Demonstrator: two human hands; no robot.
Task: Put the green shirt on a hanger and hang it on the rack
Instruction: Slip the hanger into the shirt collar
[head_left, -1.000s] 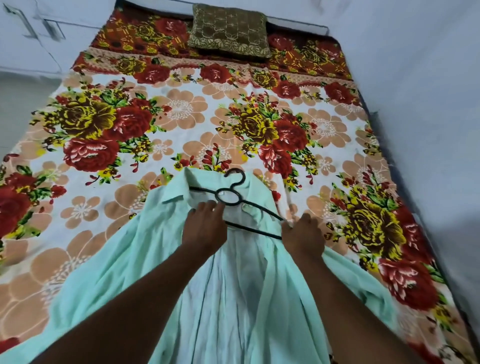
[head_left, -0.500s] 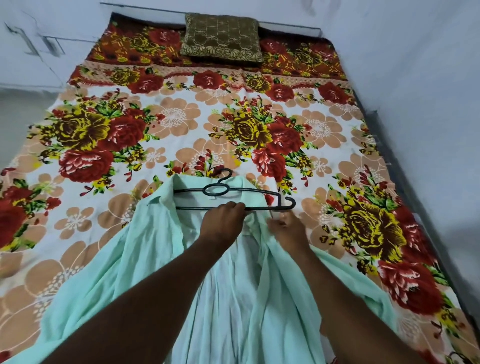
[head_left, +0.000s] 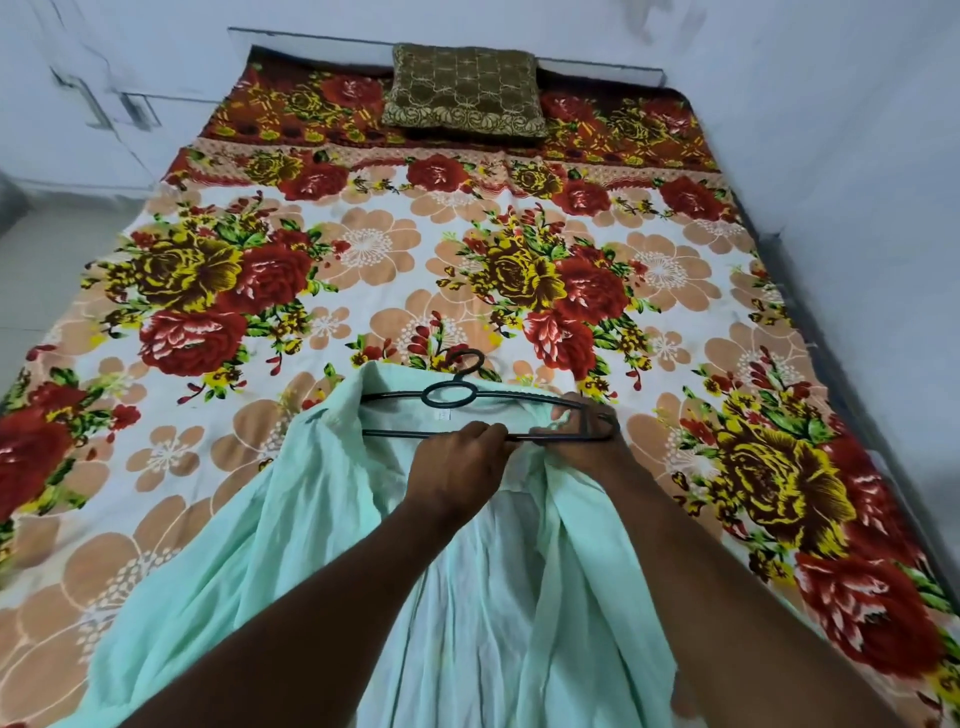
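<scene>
Head view: pale mint shirt (head_left: 483, 597) lies open on the bed (head_left: 363, 244), collar toward the pillow (head_left: 465, 93); black hanger (head_left: 395, 433) lies crosswise at the collar, hook pointing away. Left grip (head_left: 457, 462) curls round its lower bar; right grip (head_left: 582, 441) pinches shirt cloth

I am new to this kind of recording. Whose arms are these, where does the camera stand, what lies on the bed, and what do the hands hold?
There is no machine here: these are a person's two bare arms. The camera is worn on the person's head and looks forward and down, so the arms enter from the bottom edge. The surface is a bed with a flowered sheet, and a brown cushion lies at its far end. A green shirt lies spread open on the sheet, collar away from the person. A black hanger lies at the collar. The left hand grips the hanger's lower bar. The right hand pinches the shirt's cloth at the hanger's right end, probably to pull that shoulder over it. No rack is in view.
</scene>
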